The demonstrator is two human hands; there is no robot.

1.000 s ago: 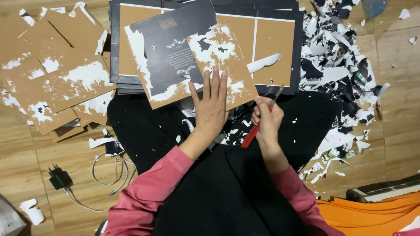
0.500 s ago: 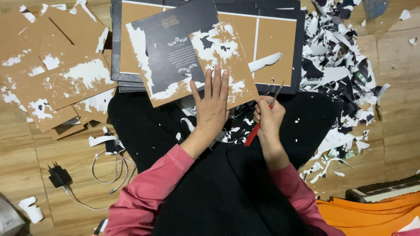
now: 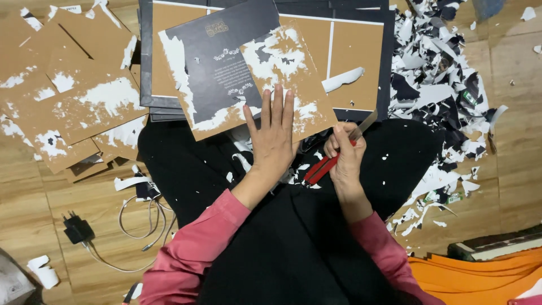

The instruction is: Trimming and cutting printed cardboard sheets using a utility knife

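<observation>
my left hand (image 3: 275,133) lies spread flat, pinning the board (image 3: 248,73) mid-frame; my right hand (image 3: 344,155) pinches the red-handled knife (image 3: 333,158); i'd keep its blade shallow.

Card (image 3: 243,79): brown board, dark grey facing, torn white patches. Cutter (image 3: 323,168): red handle, silver blade. Sleeves (image 3: 192,254): pink. Lap cloth (image 3: 271,248): black, white flecks. Floor (image 3: 84,197): light wood grain. Charger (image 3: 78,230): black, white cable.
</observation>
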